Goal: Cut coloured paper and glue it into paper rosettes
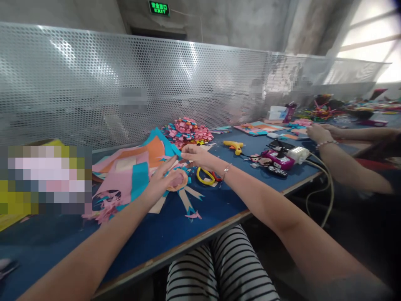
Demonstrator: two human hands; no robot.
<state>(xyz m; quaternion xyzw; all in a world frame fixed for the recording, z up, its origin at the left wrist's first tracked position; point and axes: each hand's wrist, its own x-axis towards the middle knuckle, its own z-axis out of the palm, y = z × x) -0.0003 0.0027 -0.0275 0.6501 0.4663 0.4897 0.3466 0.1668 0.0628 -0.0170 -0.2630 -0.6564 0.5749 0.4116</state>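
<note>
My left hand (158,179) lies beside a round paper rosette (177,180), its fingers stretched forward and partly over the rosette's left edge. The rosette has a pink and peach middle, with beige and blue strips (187,202) spreading from it over the blue tabletop. Just beyond it, my right hand (197,155) pinches a small piece of blue paper (177,151) near my left fingertips. Yellow-handled scissors (205,176) lie below my right wrist. Left of my left hand are pink, orange and blue paper sheets (125,177).
A heap of pink and blue paper pieces (188,131) sits by the perforated metal screen (94,83). To the right are a yellow glue gun (233,145), a purple-and-white power strip (282,159) and its cable (328,196). Another person's hands (319,134) work at far right.
</note>
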